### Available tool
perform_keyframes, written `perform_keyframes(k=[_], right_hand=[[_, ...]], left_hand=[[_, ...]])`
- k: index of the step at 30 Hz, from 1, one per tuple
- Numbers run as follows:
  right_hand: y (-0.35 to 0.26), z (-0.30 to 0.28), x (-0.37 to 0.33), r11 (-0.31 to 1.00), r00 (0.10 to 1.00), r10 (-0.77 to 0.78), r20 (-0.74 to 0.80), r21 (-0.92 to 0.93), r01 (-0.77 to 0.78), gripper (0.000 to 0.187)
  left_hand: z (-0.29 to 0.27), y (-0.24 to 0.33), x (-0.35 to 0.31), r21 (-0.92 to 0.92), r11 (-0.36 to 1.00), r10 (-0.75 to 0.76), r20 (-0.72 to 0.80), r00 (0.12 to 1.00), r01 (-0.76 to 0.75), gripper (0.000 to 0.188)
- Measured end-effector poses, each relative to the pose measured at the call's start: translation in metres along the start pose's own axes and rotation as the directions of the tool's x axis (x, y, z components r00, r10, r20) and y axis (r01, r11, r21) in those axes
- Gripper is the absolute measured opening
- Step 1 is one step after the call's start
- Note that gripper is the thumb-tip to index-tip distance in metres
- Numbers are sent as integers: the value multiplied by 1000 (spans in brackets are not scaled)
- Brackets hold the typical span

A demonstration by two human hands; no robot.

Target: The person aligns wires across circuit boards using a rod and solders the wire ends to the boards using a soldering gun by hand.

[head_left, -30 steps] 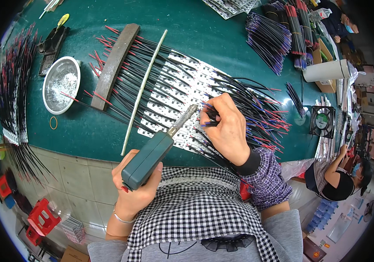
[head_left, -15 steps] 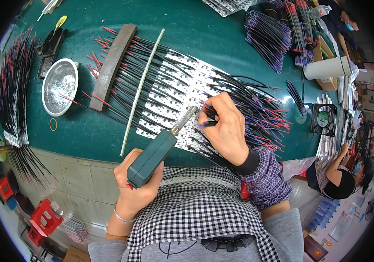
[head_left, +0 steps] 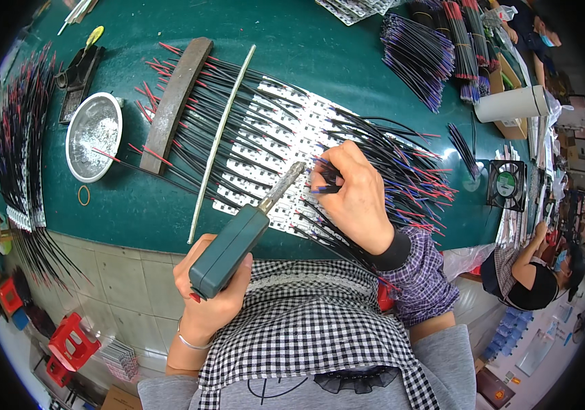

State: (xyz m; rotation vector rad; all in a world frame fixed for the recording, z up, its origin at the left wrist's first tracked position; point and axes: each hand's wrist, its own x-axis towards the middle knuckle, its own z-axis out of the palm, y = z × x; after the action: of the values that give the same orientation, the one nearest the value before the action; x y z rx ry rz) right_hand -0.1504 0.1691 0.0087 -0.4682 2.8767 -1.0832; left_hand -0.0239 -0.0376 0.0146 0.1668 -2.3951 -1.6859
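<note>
Gripping the green soldering gun (head_left: 229, 251), the left hand (head_left: 212, 306) angles its metal tip (head_left: 296, 169) over the white circuit-board panel (head_left: 313, 130); the right hand (head_left: 355, 198) pinches purple-ended black wires (head_left: 325, 190) just beside it; any slip of the gun could scorch that hand or skew a wire.

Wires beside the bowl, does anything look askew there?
Yes: one red-tipped wire juts left past the dark bar, its tip seemingly over the white-rimmed bowl. That looks odd because the neighbouring wires end nearer the bar.
</note>
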Motion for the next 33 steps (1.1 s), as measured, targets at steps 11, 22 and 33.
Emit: perform_keyframes(k=[11,22,33], right_hand=[[12,-21,25,997,963,-80,256,0,83,15],[18,-21,38,993,944,-115,308,17,116,19],[17,-23,36,993,947,-121,297,30,117,17]], left_hand=[[-2,2,-1,56,998,-3,45,999,1,14],[-4,6,-1,59,997,-53,69,996,49,11],[-6,1,-20,-130,968,-228,-105,968,214,24]])
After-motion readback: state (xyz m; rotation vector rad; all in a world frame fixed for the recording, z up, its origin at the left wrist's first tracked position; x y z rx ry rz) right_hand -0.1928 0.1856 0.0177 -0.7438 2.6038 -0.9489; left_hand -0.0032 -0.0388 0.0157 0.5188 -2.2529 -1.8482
